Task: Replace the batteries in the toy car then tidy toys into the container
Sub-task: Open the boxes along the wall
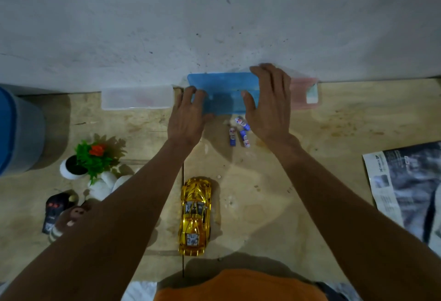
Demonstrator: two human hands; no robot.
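Car (195, 216): gleaming gold, black-and-white windows.
Lid (224, 92): blue.
Batteries (239, 131): blue and white, red lettering.
Left box (137, 97): clear, frosted.
Right box (304, 92): pink.
Plant (94, 156): green leaves, orange-red flower, white pot.
Shirt (238, 286): orange.
Newspaper (405, 190): black-and-white print.

Potted plastic plant (88, 159) at left, newspaper (405, 188) at right, blue barrel (16, 131) far left

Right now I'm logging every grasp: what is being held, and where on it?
Both hands are on the blue lid: left hand on its left end, right hand over its right end. Whether the fingers grip or just rest cannot be told.
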